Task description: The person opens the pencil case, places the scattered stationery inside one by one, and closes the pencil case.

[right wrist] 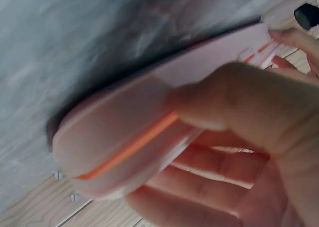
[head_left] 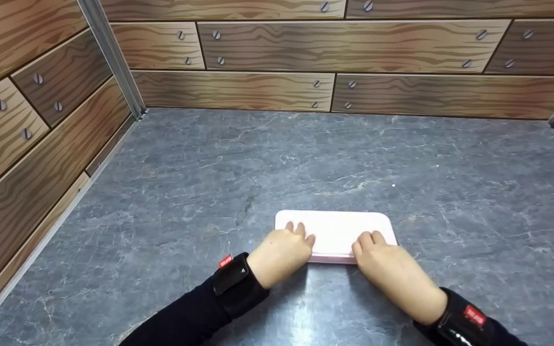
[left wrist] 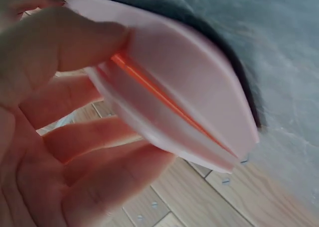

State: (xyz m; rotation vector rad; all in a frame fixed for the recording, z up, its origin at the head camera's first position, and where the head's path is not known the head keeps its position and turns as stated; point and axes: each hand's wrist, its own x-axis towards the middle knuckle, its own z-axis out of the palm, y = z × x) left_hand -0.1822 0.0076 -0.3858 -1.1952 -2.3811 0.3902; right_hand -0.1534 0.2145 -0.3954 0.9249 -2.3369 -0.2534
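Note:
A flat box [head_left: 337, 231] with rounded corners lies on the grey surface, its white lid facing up and its sides pale pink. An orange strip [left wrist: 162, 96] runs along the seam of its front side. My left hand [head_left: 282, 252] holds the front left part, thumb against the side by the strip and fingers over the lid. At the front right, my right hand [head_left: 392, 266] grips the box in the same way, its thumb [right wrist: 214, 100] pressing near the seam. The lid looks down or nearly so; the inside is hidden.
The grey marbled tabletop [head_left: 200, 182] spreads around the box. Wood-patterned panels [head_left: 267, 45] stand at the back and left, with a metal corner strip [head_left: 113, 57] between them. Black bands [head_left: 241, 283] circle both wrists.

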